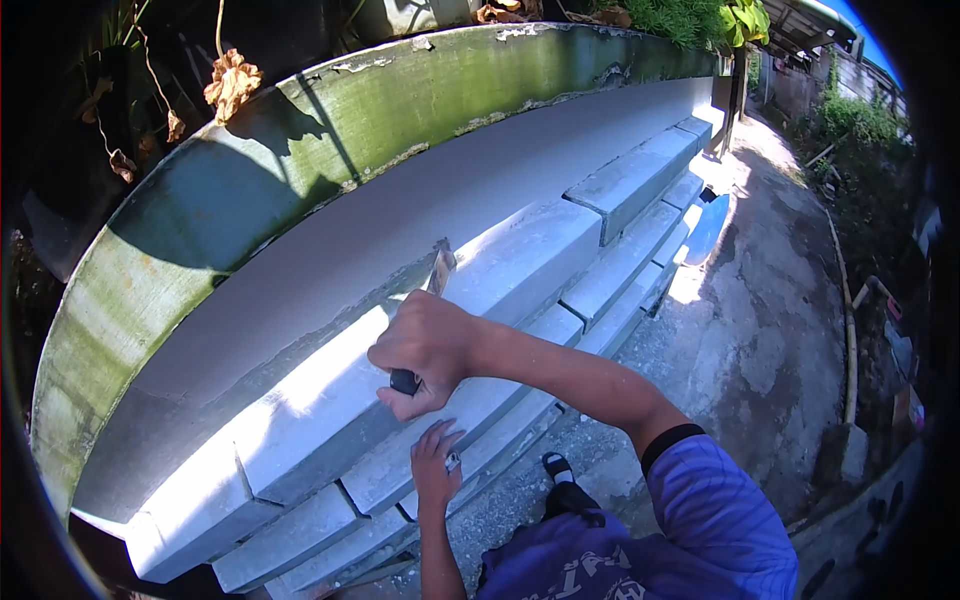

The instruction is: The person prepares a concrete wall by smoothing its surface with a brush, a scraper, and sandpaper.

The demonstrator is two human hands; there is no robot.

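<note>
My right hand (425,350) is closed around the black handle of a scraper (440,270), which may be a small trowel. Its narrow metal blade points up and away, with the tip against the rough grey strip along the base of the plastered wall (330,240). Below the hand runs the top course of pale blocks (340,410). My left hand (437,465) lies lower down against the stepped blocks, fingers stretched out. Something small and shiny shows beside its thumb; I cannot make out what it is.
A curved, mossy green rim (400,85) overhangs the wall, with dried leaves (232,85) hanging over it. Several stepped block courses curve to the far right, near a blue object (708,230). A concrete path (760,300) runs alongside, with a pole (848,330) at its edge.
</note>
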